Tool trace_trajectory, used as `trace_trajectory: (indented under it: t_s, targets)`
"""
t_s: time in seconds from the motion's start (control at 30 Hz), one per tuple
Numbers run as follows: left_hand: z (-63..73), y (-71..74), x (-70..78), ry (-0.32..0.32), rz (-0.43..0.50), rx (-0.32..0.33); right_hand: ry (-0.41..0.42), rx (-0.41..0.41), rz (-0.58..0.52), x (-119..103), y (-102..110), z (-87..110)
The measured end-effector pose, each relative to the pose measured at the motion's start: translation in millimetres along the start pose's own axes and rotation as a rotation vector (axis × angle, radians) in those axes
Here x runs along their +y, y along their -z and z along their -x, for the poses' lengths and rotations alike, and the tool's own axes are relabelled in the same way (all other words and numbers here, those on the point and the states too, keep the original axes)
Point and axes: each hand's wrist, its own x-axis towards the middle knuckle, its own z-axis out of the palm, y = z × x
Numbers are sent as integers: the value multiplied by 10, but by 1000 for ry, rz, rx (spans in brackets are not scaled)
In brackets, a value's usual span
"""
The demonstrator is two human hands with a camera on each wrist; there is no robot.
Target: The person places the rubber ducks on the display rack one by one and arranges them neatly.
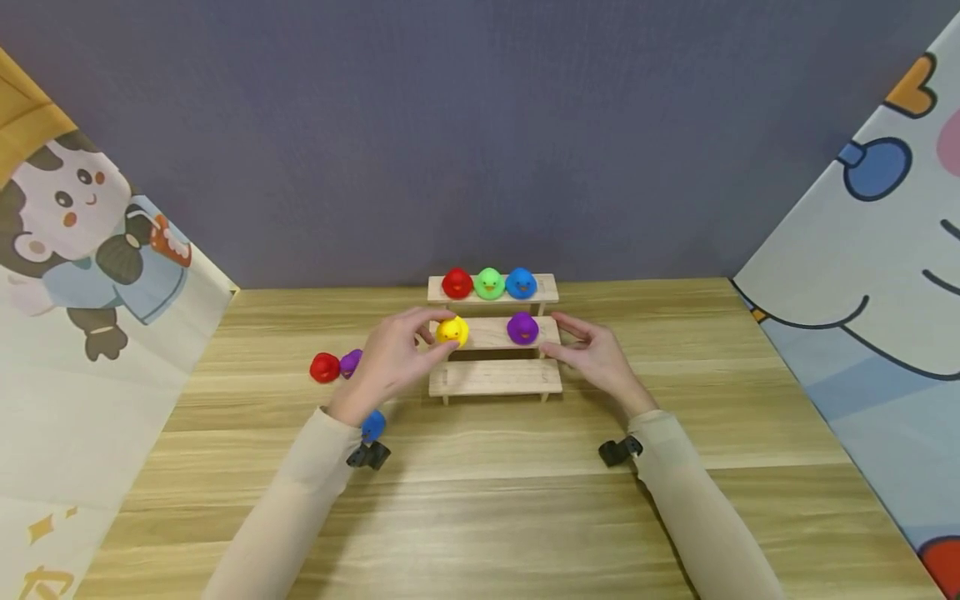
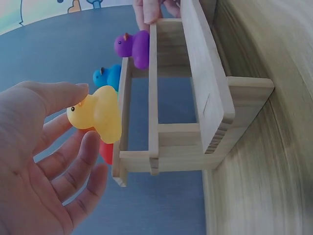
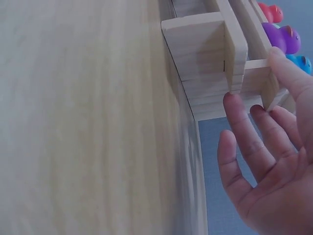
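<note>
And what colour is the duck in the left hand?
Yellow duck, clearest in the left wrist view.

From where I stand, I can't read any word, number or brand here, and the yellow mark (image 1: 48, 575) low on the left-hand cartoon panel (image 1: 45, 433) is too cut off to make out.

The place looks like a small recording booth set up on a table (image 1: 495, 517); whether it stands in a lab, an office or a home cannot be told. The table's wood-grain top meets a plain grey-blue wall (image 1: 480, 142), while 2 printed side panels (image 1: 817, 250) with large cartoon figures (image 1: 75, 200) enclose it. 2 black cameras (image 1: 619, 452) sit near the sleeves (image 1: 315, 475). Toy ducks (image 1: 489, 284) and a wooden stand (image 1: 495, 377) add a playroom look.
</note>
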Motion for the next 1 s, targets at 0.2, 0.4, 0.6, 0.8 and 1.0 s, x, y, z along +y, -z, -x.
trace_trajectory:
  t_s: [0.2,0.4,0.6,0.8,1.0]
  targets:
    - [-47,-58,6,8,8,-26,-5,-1,-5,2,-10,-10]
    - [-89,-102,32,-19,15,-26,-9,1,0,-1,-6,-3]
    - [-145,-168,52,-16,15,-50,-1,13,18,-12,-13,11]
    - [-196,-215,90,-2,15,-80,3,14,46,-36,-26,17]
    - [-253,-282,115,10,17,-79,-13,15,45,-53,-17,19]
